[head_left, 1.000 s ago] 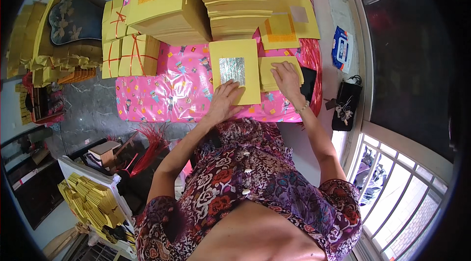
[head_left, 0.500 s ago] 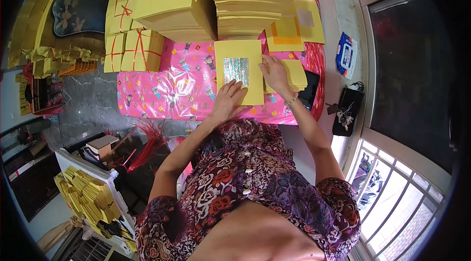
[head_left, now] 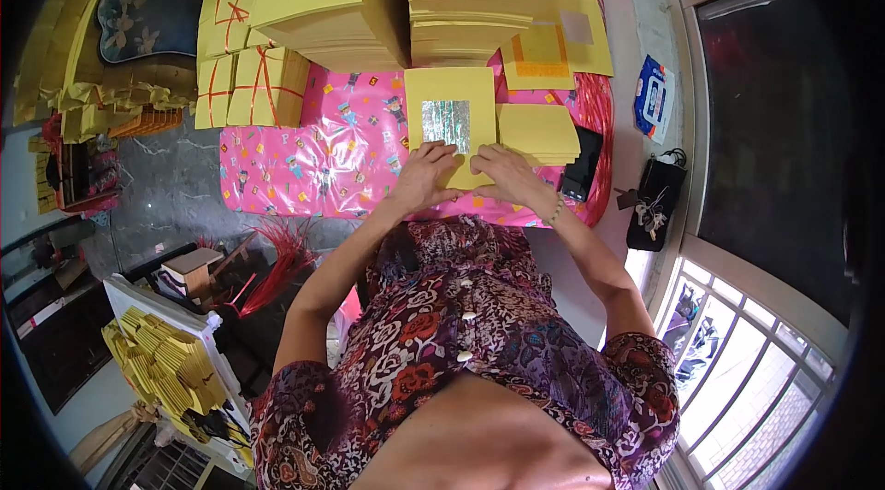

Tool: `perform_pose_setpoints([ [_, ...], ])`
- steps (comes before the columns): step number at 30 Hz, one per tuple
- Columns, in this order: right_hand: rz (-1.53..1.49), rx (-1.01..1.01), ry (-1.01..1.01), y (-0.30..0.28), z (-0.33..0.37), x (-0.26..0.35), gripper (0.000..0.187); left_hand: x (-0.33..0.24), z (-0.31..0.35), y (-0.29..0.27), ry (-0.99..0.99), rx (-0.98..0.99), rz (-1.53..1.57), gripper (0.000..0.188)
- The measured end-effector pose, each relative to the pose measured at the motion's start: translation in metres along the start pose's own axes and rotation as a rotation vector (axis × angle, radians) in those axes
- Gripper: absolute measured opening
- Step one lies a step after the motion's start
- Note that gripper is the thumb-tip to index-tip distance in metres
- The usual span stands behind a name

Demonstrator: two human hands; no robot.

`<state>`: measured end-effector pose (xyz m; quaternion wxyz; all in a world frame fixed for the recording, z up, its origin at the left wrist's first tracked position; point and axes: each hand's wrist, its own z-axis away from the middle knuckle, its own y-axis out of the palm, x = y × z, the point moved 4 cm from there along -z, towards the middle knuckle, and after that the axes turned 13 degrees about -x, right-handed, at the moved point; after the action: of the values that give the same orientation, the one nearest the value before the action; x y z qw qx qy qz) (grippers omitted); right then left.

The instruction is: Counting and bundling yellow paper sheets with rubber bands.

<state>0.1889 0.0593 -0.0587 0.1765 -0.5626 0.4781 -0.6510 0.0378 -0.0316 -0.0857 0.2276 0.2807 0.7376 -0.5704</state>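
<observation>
A yellow paper sheet (head_left: 475,86) with a shiny silver foil square (head_left: 446,125) lies in front of me on the pink table cover. My left hand (head_left: 426,178) grips the sheet's near left part, fingers bent over the paper just below the foil. At the near right corner, my right hand (head_left: 510,177) has its fingers curled on the same sheet, with the thumb toward the near edge. Both hands are close together. Just right of the sheet sits a low stack of smaller yellow paper (head_left: 539,133).
Tall stacks of yellow paper (head_left: 470,6) rise beyond the sheet. Bundles tied with red string (head_left: 267,89) stand at the left. A black phone (head_left: 583,167) and red tinsel strands (head_left: 599,112) lie near the table's right edge. A patterned pink cover (head_left: 295,167) spreads over the table.
My right hand has moved from the sheet's upper right edge down to its near right corner, beside my left hand. The left hand has shifted slightly toward the left.
</observation>
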Motion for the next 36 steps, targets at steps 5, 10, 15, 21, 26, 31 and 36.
perform_pose_setpoints([
  [5, -0.158, 0.045, 0.11, -0.002, -0.004, -0.015, 0.018, 0.016, -0.01, -0.005, -0.069, 0.044, 0.152, 0.037],
  [10, -0.362, -0.039, 0.269, -0.007, -0.018, -0.027, 0.019, 0.046, -0.032, 0.007, -0.27, 0.233, 0.474, 0.023],
  [15, -0.455, 0.014, 0.361, -0.002, -0.027, -0.037, 0.02, 0.063, -0.038, 0.013, -0.48, 0.33, 0.53, 0.027],
  [21, -0.566, 0.097, 0.486, 0.005, -0.027, -0.043, 0.022, 0.062, -0.04, 0.01, -0.585, 0.45, 0.494, 0.033],
  [26, -0.633, 0.119, 0.591, 0.005, -0.026, -0.044, 0.023, 0.054, -0.043, 0.005, -0.559, 0.381, 0.549, 0.037],
  [31, -0.621, 0.107, 0.606, 0.005, -0.027, -0.044, 0.024, 0.051, -0.044, 0.003, -0.577, 0.371, 0.552, 0.039],
  [36, -0.633, 0.101, 0.6, 0.009, -0.026, -0.047, 0.024, 0.053, -0.043, 0.005, -0.589, 0.39, 0.492, 0.04],
])
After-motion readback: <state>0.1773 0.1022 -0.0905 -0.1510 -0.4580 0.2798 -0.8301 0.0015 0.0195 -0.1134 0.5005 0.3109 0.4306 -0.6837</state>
